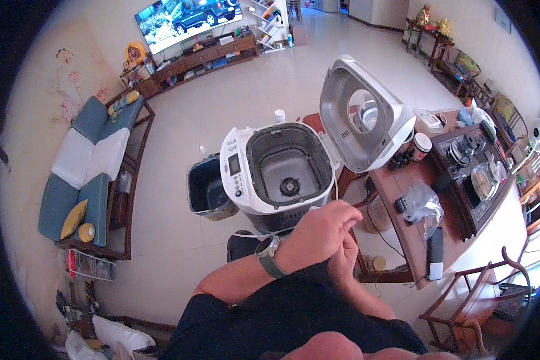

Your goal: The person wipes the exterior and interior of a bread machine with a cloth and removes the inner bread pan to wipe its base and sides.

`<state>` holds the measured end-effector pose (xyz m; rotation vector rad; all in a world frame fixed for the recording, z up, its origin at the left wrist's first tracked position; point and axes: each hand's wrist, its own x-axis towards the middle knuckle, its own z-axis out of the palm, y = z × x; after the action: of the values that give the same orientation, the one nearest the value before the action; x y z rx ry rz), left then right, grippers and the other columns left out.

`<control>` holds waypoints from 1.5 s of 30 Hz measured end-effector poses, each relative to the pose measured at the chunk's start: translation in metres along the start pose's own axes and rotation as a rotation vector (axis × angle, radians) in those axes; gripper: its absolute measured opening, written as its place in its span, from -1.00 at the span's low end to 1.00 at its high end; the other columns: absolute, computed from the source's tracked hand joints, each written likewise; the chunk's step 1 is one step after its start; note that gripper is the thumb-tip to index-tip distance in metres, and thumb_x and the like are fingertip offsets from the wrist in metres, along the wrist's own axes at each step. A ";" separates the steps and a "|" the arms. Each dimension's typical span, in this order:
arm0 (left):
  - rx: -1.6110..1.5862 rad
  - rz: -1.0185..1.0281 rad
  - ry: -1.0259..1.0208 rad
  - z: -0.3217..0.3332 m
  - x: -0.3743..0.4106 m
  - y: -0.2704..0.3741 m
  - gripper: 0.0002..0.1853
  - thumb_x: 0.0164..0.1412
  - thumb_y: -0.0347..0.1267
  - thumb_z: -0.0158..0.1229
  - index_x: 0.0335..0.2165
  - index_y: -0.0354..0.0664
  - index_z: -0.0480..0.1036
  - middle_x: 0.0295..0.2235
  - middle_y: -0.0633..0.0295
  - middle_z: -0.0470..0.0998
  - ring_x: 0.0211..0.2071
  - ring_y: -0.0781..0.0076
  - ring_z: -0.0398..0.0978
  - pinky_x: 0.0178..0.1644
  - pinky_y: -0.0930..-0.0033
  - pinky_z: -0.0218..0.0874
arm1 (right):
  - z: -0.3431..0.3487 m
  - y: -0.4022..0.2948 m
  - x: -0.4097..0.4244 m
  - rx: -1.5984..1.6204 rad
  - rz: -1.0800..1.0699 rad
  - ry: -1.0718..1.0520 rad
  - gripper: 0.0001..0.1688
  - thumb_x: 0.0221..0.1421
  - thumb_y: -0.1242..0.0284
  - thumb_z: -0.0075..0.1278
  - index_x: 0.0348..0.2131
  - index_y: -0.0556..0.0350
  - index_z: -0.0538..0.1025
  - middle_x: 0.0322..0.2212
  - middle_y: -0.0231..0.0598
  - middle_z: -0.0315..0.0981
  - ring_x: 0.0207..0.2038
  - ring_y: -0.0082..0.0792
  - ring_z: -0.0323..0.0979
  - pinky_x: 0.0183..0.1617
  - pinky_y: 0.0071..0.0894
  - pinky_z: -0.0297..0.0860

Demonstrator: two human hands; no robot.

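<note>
In front of me is a white and dark bread machine (276, 209) with its windowed lid (342, 135) raised to the right. Its metal-grey baking chamber (292, 180) shows a round drive fitting at the bottom. A thin white cord (261, 236) crosses at the machine's near side and disappears behind my left hand (321, 231), which is bent over beside the near right corner. A watch is on that wrist. Close under it, my right hand (344, 258) has its fingers curled near my left fingertips. Whether either hand holds the cord is hidden.
A bin (211, 216) stands left of the machine. To the right, a wooden table (414, 243) bears jars, a clear plastic bag (420, 202), a remote-like dark and white object (435, 256) and a tea tray (477, 211). A wooden chair (472, 292) is at lower right, a sofa (85, 180) at left.
</note>
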<state>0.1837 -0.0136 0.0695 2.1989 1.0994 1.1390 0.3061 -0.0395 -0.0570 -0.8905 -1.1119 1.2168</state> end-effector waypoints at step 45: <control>0.225 -0.197 0.248 -0.102 -0.036 -0.100 -0.88 0.09 -0.38 0.17 -0.40 -0.21 0.50 -0.48 0.04 0.52 -0.44 -0.02 0.50 -0.40 0.12 0.31 | 0.100 -0.014 0.229 -1.828 -0.838 -0.576 -0.74 -0.17 0.40 0.04 -0.45 0.22 0.60 -0.31 0.21 0.48 -0.15 0.11 0.43 0.04 -0.05 0.30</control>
<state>0.0419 0.0179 0.0443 2.0895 1.5804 1.2775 0.2120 0.1791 0.0196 -1.0479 -2.7281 -0.6403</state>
